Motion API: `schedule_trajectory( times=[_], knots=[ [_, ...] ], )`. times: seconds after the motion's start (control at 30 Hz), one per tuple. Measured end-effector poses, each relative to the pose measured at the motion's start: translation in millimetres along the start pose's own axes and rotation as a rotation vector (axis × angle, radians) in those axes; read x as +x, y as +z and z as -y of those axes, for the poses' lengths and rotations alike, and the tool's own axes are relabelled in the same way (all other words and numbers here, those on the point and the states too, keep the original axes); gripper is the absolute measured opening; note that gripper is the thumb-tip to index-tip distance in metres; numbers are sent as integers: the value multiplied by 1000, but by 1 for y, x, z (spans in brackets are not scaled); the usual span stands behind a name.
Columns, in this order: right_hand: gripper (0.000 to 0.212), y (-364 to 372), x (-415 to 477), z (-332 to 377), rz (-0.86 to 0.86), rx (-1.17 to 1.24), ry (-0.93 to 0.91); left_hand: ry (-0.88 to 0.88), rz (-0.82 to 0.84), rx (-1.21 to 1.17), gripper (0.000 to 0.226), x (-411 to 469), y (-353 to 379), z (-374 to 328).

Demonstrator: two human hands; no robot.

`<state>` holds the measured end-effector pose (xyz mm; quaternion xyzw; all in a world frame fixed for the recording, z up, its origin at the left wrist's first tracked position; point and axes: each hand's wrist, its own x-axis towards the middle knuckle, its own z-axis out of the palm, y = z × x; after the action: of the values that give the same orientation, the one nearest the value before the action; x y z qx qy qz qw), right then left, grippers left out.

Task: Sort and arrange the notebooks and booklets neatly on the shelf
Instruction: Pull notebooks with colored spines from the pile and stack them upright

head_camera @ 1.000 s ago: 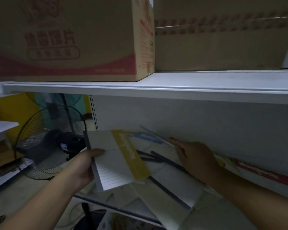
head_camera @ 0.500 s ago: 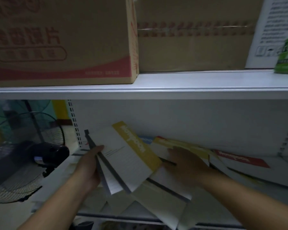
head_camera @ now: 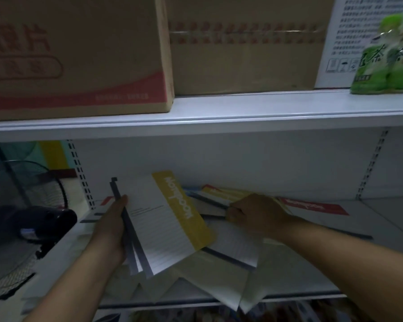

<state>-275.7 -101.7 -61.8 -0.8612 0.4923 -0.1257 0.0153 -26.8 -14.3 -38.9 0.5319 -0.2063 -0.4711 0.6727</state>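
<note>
while a dark fan (head_camera: 40, 226) sits off the left end of the shelf (head_camera: 386, 228), the left hand (head_camera: 112, 228) grips a small stack (head_camera: 135, 252) by its dark spines, thumb laid along the top edge and fingers tucked beneath, forearm rising from below. on top of it is a yellow-banded notebook (head_camera: 165, 226), tilted up off the shelf and fanned slightly from the ones under it. these look thin, light and floppy, with slick covers likely to slide on one another, so i judge the bound spine the stiffest, safest place to hold, and the edges want squaring before anything is set down. just right of that, a loose pile (head_camera: 237, 249) lies askew on the shelf, some corners hanging over its front lip. the right hand (head_camera: 254, 214) reaches in knuckles-up, wrist low, fingers curled onto the edge of a booklet (head_camera: 221, 194) in that pile, seemingly pinching it. farther right a red-banded notebook (head_camera: 312, 206) lies flat.
</note>
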Motion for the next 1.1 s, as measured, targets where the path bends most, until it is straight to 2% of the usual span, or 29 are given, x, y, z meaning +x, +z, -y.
schedule_trajectory(
  times=[0.1,0.2,0.3,0.4,0.43,0.5,0.6,0.67,0.73,0.8,0.83,0.93,1.0,1.1],
  knots=[
    [40,-16,0,-3,-122,-45,-11,18,-11,-8,24,-1,10,-2],
    [27,-41,-9,-10,-208,-211,3,63,-40,-5,22,-10,34,0],
    [12,-68,-30,-9,-303,-291,61,71,10,-6,24,-28,79,19],
    [14,-85,-57,-12,-483,-345,70,85,95,7,33,-45,136,57],
    [9,-85,-68,-15,-438,-277,9,78,142,31,37,-52,157,72],
    [20,-75,-89,-24,-377,-140,-36,47,251,74,41,-71,197,99],
    [30,-65,-123,-74,-356,-53,99,6,340,101,33,-93,245,140],
    [29,-65,-149,-122,-214,140,112,-23,404,183,23,-107,269,163],
    [42,-69,-181,-178,-160,238,261,-72,495,247,23,-122,294,186],
    [64,-78,-218,-224,-228,325,470,-121,559,277,25,-135,322,206],
    [66,-80,-236,-245,-247,425,553,-141,580,276,27,-142,337,217],
    [54,-76,-283,-292,-243,759,707,-215,630,280,33,-161,385,260],
    [43,-77,-309,-318,-329,929,770,-257,673,291,32,-179,413,287],
    [46,-84,-336,-354,-398,1111,867,-310,715,314,32,-198,450,321]
  ],
)
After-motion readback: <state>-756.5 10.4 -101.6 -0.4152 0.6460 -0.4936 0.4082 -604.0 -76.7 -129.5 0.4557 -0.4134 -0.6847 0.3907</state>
